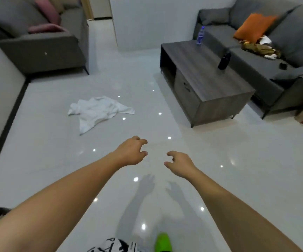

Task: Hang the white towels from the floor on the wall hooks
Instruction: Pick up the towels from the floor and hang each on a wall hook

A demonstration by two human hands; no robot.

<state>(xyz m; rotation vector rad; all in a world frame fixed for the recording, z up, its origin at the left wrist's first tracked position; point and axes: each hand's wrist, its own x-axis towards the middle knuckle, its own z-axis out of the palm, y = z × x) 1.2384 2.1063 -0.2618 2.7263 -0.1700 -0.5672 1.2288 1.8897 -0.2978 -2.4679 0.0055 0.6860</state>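
A crumpled white towel (96, 111) lies on the glossy pale floor, left of centre. Both my arms stretch forward over the floor. My left hand (131, 151) hovers below and to the right of the towel, fingers loosely curled, holding nothing. My right hand (178, 164) is beside it, a little lower, fingers also loosely curled and empty. Neither hand touches the towel. No wall hooks are in view.
A dark wooden coffee table (210, 84) stands at the right with a water bottle (200, 35) and a black bottle (224, 60) on it. Grey sofas sit behind it (283, 42) and at the far left (37, 42). My green shoe (163, 242) shows at the bottom.
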